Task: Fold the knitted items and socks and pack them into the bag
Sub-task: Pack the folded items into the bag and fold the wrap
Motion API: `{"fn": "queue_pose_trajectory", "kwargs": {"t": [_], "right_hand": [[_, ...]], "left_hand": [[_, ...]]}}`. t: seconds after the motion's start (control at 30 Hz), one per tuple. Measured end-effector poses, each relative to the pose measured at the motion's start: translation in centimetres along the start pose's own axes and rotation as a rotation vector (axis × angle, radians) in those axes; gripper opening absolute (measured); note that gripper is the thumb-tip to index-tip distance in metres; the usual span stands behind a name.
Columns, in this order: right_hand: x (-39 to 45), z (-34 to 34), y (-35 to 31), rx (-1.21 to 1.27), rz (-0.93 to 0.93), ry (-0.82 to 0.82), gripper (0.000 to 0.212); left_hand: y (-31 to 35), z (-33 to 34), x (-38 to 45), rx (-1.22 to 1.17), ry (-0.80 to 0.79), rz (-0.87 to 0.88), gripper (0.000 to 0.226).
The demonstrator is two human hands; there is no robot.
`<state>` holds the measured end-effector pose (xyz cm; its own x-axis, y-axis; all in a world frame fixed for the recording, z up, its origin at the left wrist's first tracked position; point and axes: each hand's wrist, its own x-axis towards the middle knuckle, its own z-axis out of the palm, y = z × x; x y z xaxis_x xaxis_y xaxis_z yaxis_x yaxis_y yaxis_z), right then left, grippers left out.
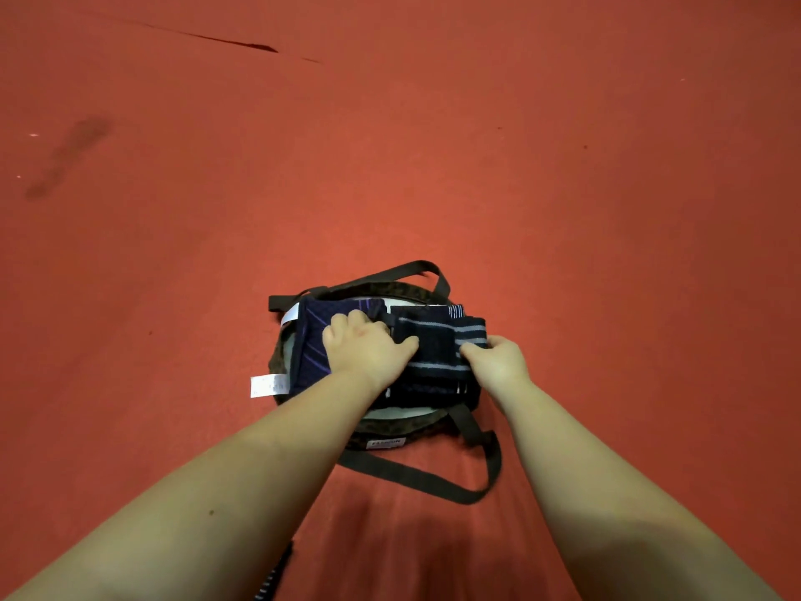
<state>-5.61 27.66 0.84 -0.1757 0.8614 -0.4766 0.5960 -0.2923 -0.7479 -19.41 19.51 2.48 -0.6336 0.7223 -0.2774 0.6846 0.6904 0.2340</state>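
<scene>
bag [390,431] on red floor | my left hand [368,347] presses the purple knit [310,344], fingers curled | right hand [498,362] pinches striped socks [433,353] atop bag | risk: both sit proud of the opening, may slide off

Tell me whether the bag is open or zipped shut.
Open. The bag gapes, its pale lining showing, with folded dark knitted items sitting in its mouth under both hands.

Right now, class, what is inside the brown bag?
In the bag lie a purple-striped knit and a grey-striped knit, under the left hand and right hand. Anything beneath is covered.
</scene>
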Motion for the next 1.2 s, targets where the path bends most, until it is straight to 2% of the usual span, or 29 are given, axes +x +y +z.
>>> {"fn": "queue_pose_trajectory", "kwargs": {"t": [0.07, 0.17, 0.23, 0.3, 0.37, 0.43, 0.57, 0.67, 0.73, 0.8, 0.9, 0.97, 1.07, 1.13, 1.2], "right_hand": [[0.3, 0.4, 0.3, -0.065, -0.034, 0.024, 0.025], [0.4, 1.0, 0.7, -0.289, -0.109, 0.146, 0.042], [-0.4, 1.5, 0.6, -0.538, -0.261, 0.324, 0.045], [-1.2, 2.2, 0.6, -0.648, -0.507, 0.375, 0.037], [-1.6, 2.9, 1.0, -0.716, -0.633, 0.314, 0.031], [-1.8, 2.9, 1.5, -0.814, -0.596, 0.203, 0.039], [-2.3, 2.1, 1.7, -0.971, -0.495, 0.024, 0.051], [-3.5, 1.7, 0.9, -1.034, -0.424, -0.090, 0.054], [-4.9, 1.6, 0.4, -1.054, -0.418, -0.115, 0.058], [-6.5, 1.7, 0.3, -1.020, -0.458, -0.074, 0.059], [-9.5, 3.0, 0.8, -0.872, -0.603, -0.001, 0.053], [-11.4, 4.6, 1.6, -0.773, -0.697, 0.022, 0.046], [-14.3, 7.9, 3.6, -0.771, -0.694, -0.102, 0.046], [-15.7, 10.2, 5.1, -0.791, -0.640, -0.197, 0.049], [-16.9, 12.6, 6.8, -0.787, -0.561, -0.284, 0.051]], "left_hand": [[-0.6, 1.1, -0.5, -0.072, 0.102, -0.052, 0.053], [-1.0, 2.3, -1.3, -0.248, 0.319, -0.114, 0.065], [-1.2, 3.0, -1.1, -0.207, 0.477, 0.093, 0.057], [-1.4, 3.6, -0.7, -0.056, 0.549, 0.357, 0.036], [-1.6, 4.0, -0.4, 0.092, 0.526, 0.504, 0.019], [-1.7, 4.0, -0.7, 0.171, 0.471, 0.563, 0.007], [-1.9, 3.7, -1.9, 0.245, 0.325, 0.604, 0.038], [-2.3, 2.7, -3.1, 0.363, 0.116, 0.598, 0.048], [-2.9, 2.1, -3.8, 0.363, 0.091, 0.589, 0.053], [-4.0, 1.5, -4.9, 0.247, 0.152, 0.621, 0.051], [-7.0, 1.0, -6.6, -0.011, 0.386, 0.718, 0.038], [-9.8, 0.8, -8.5, -0.103, 0.428, 0.694, 0.029], [-15.8, 2.4, -11.5, -0.078, 0.365, 0.538, 0.025], [-19.9, 4.1, -13.2, -0.016, 0.232, 0.380, 0.030], [-23.3, 5.7, -14.3, 0.064, 0.018, 0.155, 0.036]]}}
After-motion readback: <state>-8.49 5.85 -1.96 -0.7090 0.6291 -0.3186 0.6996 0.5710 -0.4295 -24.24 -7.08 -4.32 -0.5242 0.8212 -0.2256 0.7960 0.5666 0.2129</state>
